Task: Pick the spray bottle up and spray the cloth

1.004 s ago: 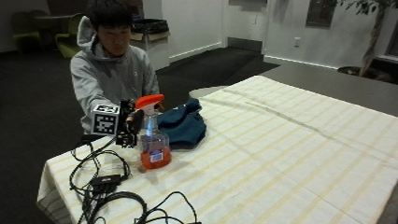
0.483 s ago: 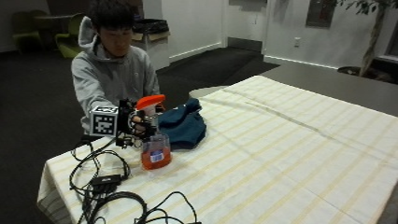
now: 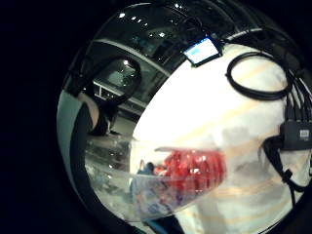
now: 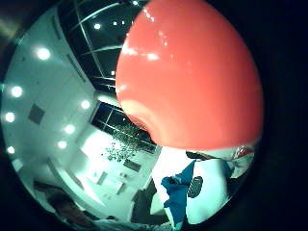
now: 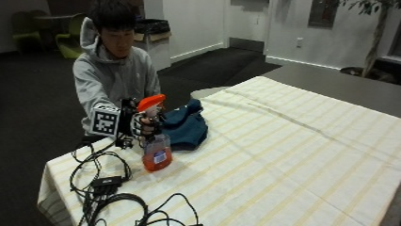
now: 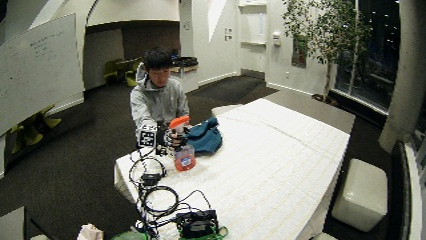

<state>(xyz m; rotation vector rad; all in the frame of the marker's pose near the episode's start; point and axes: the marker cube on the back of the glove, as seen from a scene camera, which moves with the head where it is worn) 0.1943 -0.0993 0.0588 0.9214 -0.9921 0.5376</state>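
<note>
I'm seeing the gloved right hand (image 5: 143,124) wrapping its fingers around the neck of the spray bottle (image 5: 155,153), just under the orange trigger head (image 5: 151,101). So the hand is clamping on the bottle. The bottle is standing upright with orange liquid in its lower body; I can't tell whether its base is touching the desk (image 5: 300,155) or sitting just above it. It's near the desk corner closest to the person.

The blue cloth (image 5: 185,126) is lying bunched on the striped tablecloth, just beside the bottle, on the side toward the far edge of the desk. I can't tell from the outside view whether they're touching. The nozzle is pointing roughly toward the cloth.

In the thumb-side palm view the orange trigger head (image 4: 190,72) is filling most of the picture, so it's right against the palm; the blue cloth (image 4: 177,190) is showing beyond it on the white desk cover. In the little-finger-side palm view I'm looking along the clear bottle body with the orange liquid (image 3: 192,168) inside, over the striped cover.

Black cables (image 5: 103,183) are lying coiled at the near corner of the desk, beside the bottle. The person's other hand is not visible to me.
</note>
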